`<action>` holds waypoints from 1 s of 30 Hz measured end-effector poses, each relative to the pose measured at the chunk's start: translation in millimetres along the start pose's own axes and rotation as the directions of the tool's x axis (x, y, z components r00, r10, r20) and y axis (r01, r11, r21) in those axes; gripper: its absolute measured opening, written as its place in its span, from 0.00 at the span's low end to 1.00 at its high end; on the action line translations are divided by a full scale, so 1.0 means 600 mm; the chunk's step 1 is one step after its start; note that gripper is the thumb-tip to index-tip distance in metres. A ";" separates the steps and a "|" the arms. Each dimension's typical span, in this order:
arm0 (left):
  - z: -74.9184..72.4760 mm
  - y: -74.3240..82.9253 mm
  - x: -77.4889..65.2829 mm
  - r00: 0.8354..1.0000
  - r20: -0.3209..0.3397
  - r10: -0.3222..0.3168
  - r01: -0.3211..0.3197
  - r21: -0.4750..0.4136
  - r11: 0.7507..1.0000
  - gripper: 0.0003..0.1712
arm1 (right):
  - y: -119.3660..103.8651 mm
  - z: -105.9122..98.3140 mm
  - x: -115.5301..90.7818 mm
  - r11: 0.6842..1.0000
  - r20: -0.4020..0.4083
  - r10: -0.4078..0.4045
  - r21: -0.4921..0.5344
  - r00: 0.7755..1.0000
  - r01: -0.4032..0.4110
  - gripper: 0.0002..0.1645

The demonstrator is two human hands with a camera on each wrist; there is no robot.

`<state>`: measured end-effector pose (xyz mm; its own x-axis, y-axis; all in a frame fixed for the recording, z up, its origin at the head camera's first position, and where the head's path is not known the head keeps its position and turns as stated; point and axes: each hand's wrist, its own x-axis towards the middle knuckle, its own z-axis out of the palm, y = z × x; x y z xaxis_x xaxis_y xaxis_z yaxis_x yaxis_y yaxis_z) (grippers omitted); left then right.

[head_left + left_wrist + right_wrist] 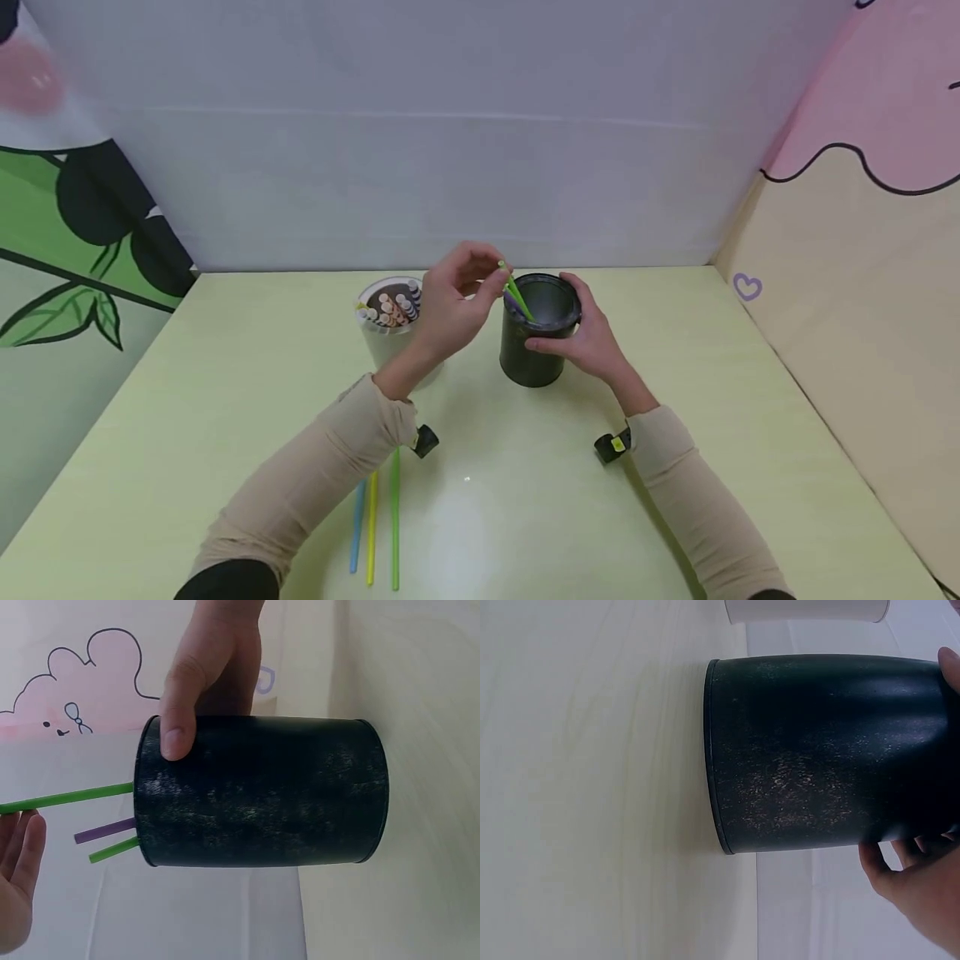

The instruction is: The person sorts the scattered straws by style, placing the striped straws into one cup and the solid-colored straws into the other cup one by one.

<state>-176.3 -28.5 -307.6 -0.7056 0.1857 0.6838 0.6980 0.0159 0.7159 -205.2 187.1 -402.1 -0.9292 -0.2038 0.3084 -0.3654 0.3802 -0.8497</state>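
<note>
My left hand (459, 300) pinches the upper end of a green straw (75, 796) above a black cylindrical cup (531, 354). The straw's lower part is inside the cup's rim. A purple straw (105, 831) and another green straw (114, 850) also stick out of the cup. From the right side, my right hand (592, 342) grips the cup near its top, thumb across the front. The cup stands upright on the table. Behind my left wrist is a white cup (382, 343) holding several striped straws (397, 307), partly hidden by that hand.
On the pale table (525, 500), a blue straw (358, 529), a yellow straw (372, 533) and a green straw (395, 525) lie by the left forearm, which partly covers them. A grey-white wall panel (450, 183) borders the back, with printed panels on both sides.
</note>
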 end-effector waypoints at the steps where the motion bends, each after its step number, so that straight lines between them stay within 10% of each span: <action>1: 0.003 0.005 0.000 1.000 0.003 -0.006 0.006 0.003 1.000 0.06 | 0.000 -0.001 0.000 1.000 -0.004 0.003 -0.001 1.000 -0.003 0.63; 18: 0.018 -0.008 -0.018 0.994 0.017 -0.104 0.101 0.141 0.985 0.07 | 0.005 -0.002 0.000 1.000 -0.003 -0.002 -0.005 1.000 0.002 0.63; 30: 0.018 -0.085 -0.029 0.982 0.059 -0.177 0.162 0.199 0.966 0.06 | 0.005 -0.001 0.001 1.000 -0.012 0.005 -0.015 1.000 -0.006 0.63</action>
<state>-198.5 -21.6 -357.7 -0.8097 0.2376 0.5365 0.5842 0.2410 0.7750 -206.9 188.9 -404.1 -0.9318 -0.1905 0.3091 -0.3610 0.3945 -0.8450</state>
